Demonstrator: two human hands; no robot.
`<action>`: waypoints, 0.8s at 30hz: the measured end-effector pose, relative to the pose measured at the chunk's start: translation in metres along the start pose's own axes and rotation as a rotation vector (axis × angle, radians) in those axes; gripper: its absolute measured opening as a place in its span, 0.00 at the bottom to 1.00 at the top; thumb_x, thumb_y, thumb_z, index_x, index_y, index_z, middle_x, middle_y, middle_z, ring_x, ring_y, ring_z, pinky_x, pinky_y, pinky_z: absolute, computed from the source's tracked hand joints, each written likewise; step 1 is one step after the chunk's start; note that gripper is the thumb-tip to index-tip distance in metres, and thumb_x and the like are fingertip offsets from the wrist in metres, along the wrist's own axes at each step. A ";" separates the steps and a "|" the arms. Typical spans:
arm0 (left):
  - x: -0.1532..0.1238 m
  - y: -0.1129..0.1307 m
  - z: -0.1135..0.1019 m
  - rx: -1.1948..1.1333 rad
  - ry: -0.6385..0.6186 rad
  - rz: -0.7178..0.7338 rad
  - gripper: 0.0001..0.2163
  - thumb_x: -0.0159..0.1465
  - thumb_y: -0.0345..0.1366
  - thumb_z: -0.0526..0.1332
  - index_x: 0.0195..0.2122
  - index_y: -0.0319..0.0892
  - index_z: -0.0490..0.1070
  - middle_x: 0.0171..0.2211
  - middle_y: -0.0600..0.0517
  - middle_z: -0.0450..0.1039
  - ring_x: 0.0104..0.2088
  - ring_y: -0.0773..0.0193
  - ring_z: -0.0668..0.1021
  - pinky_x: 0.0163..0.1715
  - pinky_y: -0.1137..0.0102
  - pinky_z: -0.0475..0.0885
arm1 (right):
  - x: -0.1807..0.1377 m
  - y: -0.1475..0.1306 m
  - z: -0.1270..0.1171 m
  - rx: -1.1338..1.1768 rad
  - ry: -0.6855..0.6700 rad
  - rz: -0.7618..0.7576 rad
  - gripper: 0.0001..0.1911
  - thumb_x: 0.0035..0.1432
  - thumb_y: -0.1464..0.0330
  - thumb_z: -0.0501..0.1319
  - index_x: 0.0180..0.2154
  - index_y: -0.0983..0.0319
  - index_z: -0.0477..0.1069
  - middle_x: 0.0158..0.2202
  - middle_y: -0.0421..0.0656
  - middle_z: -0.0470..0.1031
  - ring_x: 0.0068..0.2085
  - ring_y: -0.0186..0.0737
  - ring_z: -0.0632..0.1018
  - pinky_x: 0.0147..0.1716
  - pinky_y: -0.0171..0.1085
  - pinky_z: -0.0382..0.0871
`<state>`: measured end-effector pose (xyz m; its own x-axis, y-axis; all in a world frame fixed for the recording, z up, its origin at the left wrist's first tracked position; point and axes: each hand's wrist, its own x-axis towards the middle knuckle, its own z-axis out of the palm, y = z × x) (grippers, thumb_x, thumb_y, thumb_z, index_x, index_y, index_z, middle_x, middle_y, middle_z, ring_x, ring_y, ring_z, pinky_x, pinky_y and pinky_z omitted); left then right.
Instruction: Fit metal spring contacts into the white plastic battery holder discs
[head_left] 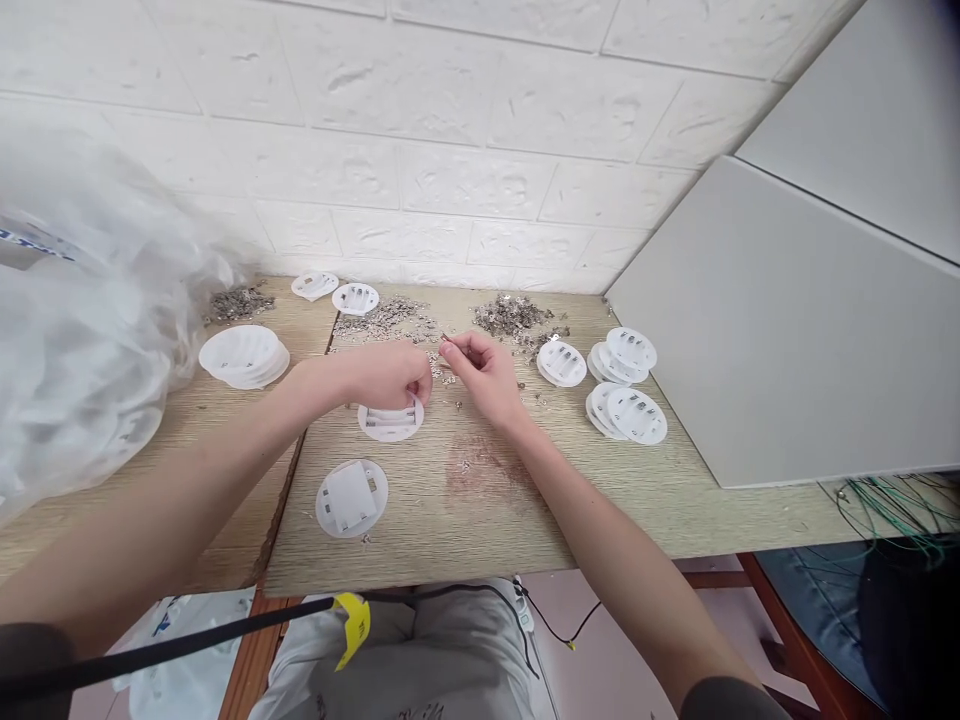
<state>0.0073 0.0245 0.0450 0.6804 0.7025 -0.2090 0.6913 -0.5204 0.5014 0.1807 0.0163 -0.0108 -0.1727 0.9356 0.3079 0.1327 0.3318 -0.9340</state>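
Note:
A round white plastic battery holder (390,424) with slots lies on the table, and my left hand (394,372) is curled over its far right edge. Those fingers are closed, their tips pointing down, and whatever they pinch is hidden. My right hand (484,375) sits just to the right, thumb and forefinger pressed together; anything small between them is too tiny to name. Small metal contact pieces (390,318) are scattered beyond both hands, and a denser heap of metal pieces (511,315) lies behind the right one. Nearer the front edge rests another white holder (352,498), flat side up.
On the right stand stacks of white holders (636,415), beside a grey panel (810,330). A stack of white discs (241,355) and a large plastic bag (82,300) occupy the left. Green wires (900,510) hang at the far right. A white brick wall (450,120) bounds the back.

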 end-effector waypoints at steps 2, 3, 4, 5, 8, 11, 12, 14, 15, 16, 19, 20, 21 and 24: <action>0.006 -0.002 0.000 -0.006 -0.059 -0.011 0.12 0.39 0.23 0.57 0.17 0.47 0.77 0.18 0.55 0.74 0.19 0.63 0.71 0.23 0.70 0.61 | 0.000 -0.001 0.000 -0.003 -0.005 -0.005 0.18 0.57 0.53 0.62 0.28 0.61 0.71 0.24 0.38 0.64 0.26 0.32 0.61 0.26 0.35 0.56; 0.008 -0.003 0.001 -0.005 -0.086 -0.019 0.13 0.38 0.22 0.57 0.16 0.48 0.76 0.17 0.55 0.74 0.18 0.63 0.70 0.22 0.69 0.61 | 0.000 -0.002 0.000 0.001 -0.006 -0.010 0.18 0.57 0.53 0.62 0.28 0.61 0.70 0.24 0.37 0.64 0.26 0.32 0.61 0.26 0.35 0.56; 0.009 -0.005 0.002 0.000 -0.110 -0.028 0.13 0.38 0.22 0.57 0.15 0.48 0.76 0.17 0.55 0.74 0.18 0.63 0.70 0.23 0.69 0.62 | 0.000 -0.002 -0.001 0.006 -0.007 -0.017 0.17 0.57 0.54 0.62 0.28 0.62 0.70 0.24 0.38 0.64 0.26 0.32 0.61 0.26 0.35 0.56; 0.010 -0.005 0.003 0.010 -0.129 -0.039 0.14 0.37 0.22 0.56 0.15 0.48 0.76 0.17 0.54 0.74 0.19 0.62 0.71 0.23 0.68 0.62 | 0.000 -0.003 -0.001 0.012 -0.008 -0.024 0.16 0.57 0.56 0.62 0.28 0.62 0.70 0.24 0.38 0.64 0.26 0.32 0.61 0.26 0.35 0.56; 0.009 -0.001 0.005 0.078 -0.162 -0.081 0.15 0.37 0.20 0.56 0.16 0.47 0.77 0.18 0.53 0.74 0.19 0.60 0.71 0.24 0.66 0.63 | 0.000 -0.002 -0.001 0.026 -0.010 -0.037 0.14 0.57 0.58 0.62 0.27 0.62 0.70 0.24 0.38 0.65 0.26 0.32 0.62 0.27 0.35 0.56; 0.005 0.012 0.007 0.195 -0.110 -0.132 0.14 0.37 0.18 0.56 0.14 0.45 0.74 0.18 0.52 0.72 0.20 0.59 0.70 0.25 0.65 0.63 | 0.000 0.001 0.001 0.025 -0.030 -0.016 0.14 0.57 0.58 0.62 0.28 0.62 0.70 0.24 0.37 0.64 0.26 0.31 0.62 0.27 0.35 0.56; 0.004 0.016 0.008 0.223 -0.059 -0.138 0.13 0.38 0.17 0.56 0.13 0.44 0.71 0.17 0.52 0.71 0.19 0.60 0.70 0.26 0.65 0.64 | 0.000 0.002 0.001 0.020 -0.041 -0.004 0.15 0.57 0.57 0.61 0.28 0.62 0.70 0.24 0.37 0.64 0.26 0.31 0.62 0.27 0.35 0.56; 0.000 0.023 0.013 0.232 0.033 -0.127 0.12 0.39 0.17 0.57 0.11 0.43 0.67 0.15 0.53 0.66 0.20 0.60 0.70 0.28 0.65 0.65 | 0.000 0.004 0.002 0.007 -0.059 0.020 0.16 0.57 0.55 0.61 0.29 0.61 0.70 0.24 0.37 0.65 0.26 0.32 0.63 0.27 0.35 0.56; -0.002 0.025 0.016 0.232 0.071 -0.125 0.12 0.40 0.17 0.58 0.12 0.43 0.66 0.15 0.53 0.64 0.20 0.59 0.71 0.30 0.65 0.66 | 0.000 0.005 0.003 0.002 -0.067 0.028 0.17 0.57 0.54 0.61 0.29 0.61 0.70 0.25 0.38 0.66 0.27 0.32 0.63 0.27 0.35 0.57; -0.003 0.027 0.019 0.243 0.098 -0.127 0.12 0.42 0.17 0.58 0.13 0.42 0.65 0.15 0.53 0.63 0.22 0.58 0.73 0.31 0.65 0.67 | 0.000 0.006 0.003 -0.001 -0.071 0.031 0.17 0.57 0.54 0.61 0.29 0.61 0.71 0.25 0.38 0.67 0.27 0.32 0.64 0.27 0.35 0.57; -0.009 0.028 0.026 0.362 0.109 -0.143 0.12 0.47 0.17 0.57 0.18 0.42 0.67 0.20 0.50 0.68 0.27 0.54 0.77 0.33 0.64 0.68 | 0.000 0.006 0.004 0.001 -0.071 0.017 0.16 0.56 0.55 0.61 0.29 0.61 0.71 0.25 0.38 0.67 0.27 0.32 0.63 0.27 0.35 0.57; -0.011 0.028 0.027 0.418 0.097 -0.143 0.12 0.48 0.17 0.57 0.19 0.41 0.68 0.22 0.48 0.70 0.28 0.53 0.78 0.32 0.64 0.67 | 0.000 0.006 0.004 0.001 -0.069 0.013 0.16 0.56 0.55 0.61 0.29 0.61 0.71 0.25 0.38 0.67 0.27 0.32 0.63 0.27 0.35 0.57; -0.014 0.028 0.028 0.467 0.084 -0.142 0.12 0.50 0.17 0.56 0.21 0.41 0.70 0.24 0.47 0.72 0.29 0.53 0.78 0.31 0.64 0.66 | 0.000 0.006 0.004 0.001 -0.067 0.012 0.16 0.56 0.55 0.61 0.28 0.61 0.71 0.25 0.38 0.67 0.27 0.32 0.63 0.27 0.35 0.57; -0.025 0.027 0.030 0.540 0.055 -0.139 0.13 0.54 0.17 0.54 0.26 0.42 0.73 0.28 0.46 0.74 0.30 0.55 0.77 0.28 0.66 0.63 | 0.000 0.006 0.004 -0.006 -0.069 0.017 0.17 0.57 0.54 0.61 0.28 0.61 0.71 0.25 0.38 0.67 0.27 0.33 0.64 0.27 0.35 0.57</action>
<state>0.0165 -0.0216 0.0381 0.5705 0.7988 -0.1909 0.8097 -0.5860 -0.0320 0.1776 0.0181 -0.0170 -0.2369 0.9306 0.2790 0.1421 0.3173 -0.9376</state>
